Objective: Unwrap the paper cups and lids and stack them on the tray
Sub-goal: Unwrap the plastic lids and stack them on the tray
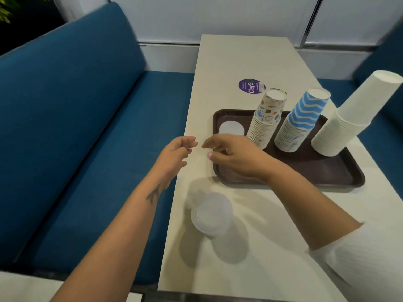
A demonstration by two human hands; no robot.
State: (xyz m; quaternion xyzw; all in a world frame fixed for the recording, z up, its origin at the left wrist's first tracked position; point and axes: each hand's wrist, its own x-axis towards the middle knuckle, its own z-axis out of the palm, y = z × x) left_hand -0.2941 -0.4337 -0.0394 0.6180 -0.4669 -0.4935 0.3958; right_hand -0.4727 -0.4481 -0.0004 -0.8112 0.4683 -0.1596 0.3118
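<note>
Three stacks of upturned paper cups are standing in a row on my brown tray (327, 173): a cartoon-print stack (265, 120) nearest the tray's left end, a blue-and-white zigzag stack (299, 120) in the middle, and a plain white stack (349, 118) at the right end. A short white pile of lids (231, 128) is lying in the tray's far left corner, just beside the cartoon-print stack. The tray is resting on the pale table (250, 57), with a round purple sticker (250, 86) lying on the tabletop beyond it.

I am holding my left hand (176, 153) above the table's left edge, the fingers loosely curled and the thumb meeting the fingertips; whether it is pinching anything I cannot tell. I am holding my right hand (234, 159) over the tray's near left corner, the fingers bent downward and apart, the thumb pointing toward my left hand. Something clear may be stretching between the two hands, but blur is hiding it, so I cannot tell whether my right hand is gripping anything.

A second pile of lids (210, 214), whitish and blurred, is sitting on the table nearer to me, well apart from the tray, with soft shadows around it. A blue upholstered bench (76, 127) is running along the table's left side, and white wall panels (218, 16) are rising behind both.
</note>
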